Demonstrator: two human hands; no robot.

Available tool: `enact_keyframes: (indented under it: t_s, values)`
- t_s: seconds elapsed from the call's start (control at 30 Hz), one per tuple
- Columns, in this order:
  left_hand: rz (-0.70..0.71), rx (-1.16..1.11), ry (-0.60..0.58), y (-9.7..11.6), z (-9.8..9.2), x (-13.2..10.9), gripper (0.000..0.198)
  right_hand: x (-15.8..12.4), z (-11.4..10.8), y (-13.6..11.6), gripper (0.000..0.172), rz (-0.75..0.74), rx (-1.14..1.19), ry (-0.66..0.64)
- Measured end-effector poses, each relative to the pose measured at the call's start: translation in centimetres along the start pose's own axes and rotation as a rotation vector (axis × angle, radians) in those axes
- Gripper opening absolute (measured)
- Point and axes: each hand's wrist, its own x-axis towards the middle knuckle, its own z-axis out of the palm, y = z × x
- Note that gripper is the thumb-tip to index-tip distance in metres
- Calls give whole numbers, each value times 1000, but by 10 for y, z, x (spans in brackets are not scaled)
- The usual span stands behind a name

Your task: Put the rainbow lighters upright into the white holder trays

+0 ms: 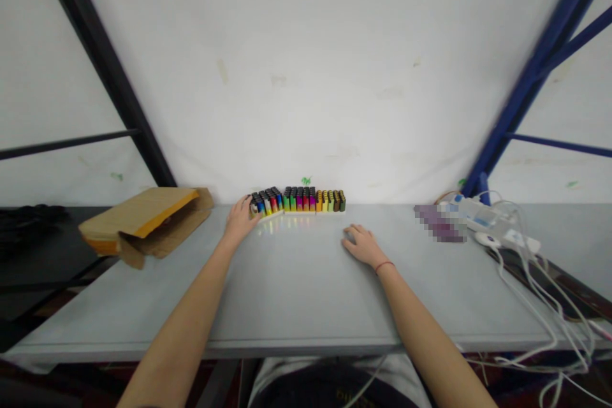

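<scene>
Three groups of upright lighters stand in a row against the wall. The left tray of lighters (268, 201), multicoloured with dark tops, sits at a slight angle. My left hand (240, 220) is wrapped round its left end, thumb in front and fingers behind. Beside it stand the middle lighters (299, 199), green, red and purple with black tops, then the right-hand lighters (329, 201) in orange, yellow and dark green with gold-coloured tops. My right hand (362, 245) rests on the table to the right of the row, thumb and fingers apart, with nothing visible in it.
A torn-open cardboard box (148, 213) lies on the left of the grey table (306, 293). At the right are a power strip (473, 211), tangled white cables (530, 268), a blurred purple item (440, 224) and a dark flat panel (549, 284). Blue and black metal posts flank the table.
</scene>
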Motion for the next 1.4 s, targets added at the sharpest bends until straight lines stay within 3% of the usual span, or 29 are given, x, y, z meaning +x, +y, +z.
enact_keyframes:
  t_s: [0.23, 0.57, 0.7, 0.87, 1.03, 1.23, 1.33, 1.4]
  values:
    - [-9, -53, 25, -20, 6, -5, 54, -2, -2, -2, 40, 7, -5, -6]
    - [36, -63, 5, -20, 2, 11, 46, -4, -3, -3, 40, -13, -2, 4]
    - [31, -113, 61, -23, 4, 9, 45, -4, -2, -2, 39, -3, 3, 12]
    - [43, -193, 45, -26, 9, 7, 44, -3, 0, -1, 39, -9, 4, 25]
    - [-50, -377, -70, -29, 21, 11, 60, -2, 1, -1, 40, 0, 15, 21]
    - [61, -649, -76, -36, 44, 12, 93, -2, 3, -1, 39, 7, 14, 35]
    - [-53, -700, -82, -37, 50, 10, 114, -2, 3, 0, 39, 14, 8, 39]
    - [-141, -706, -91, -36, 50, 9, 117, -3, 2, 0, 39, 4, 0, 32]
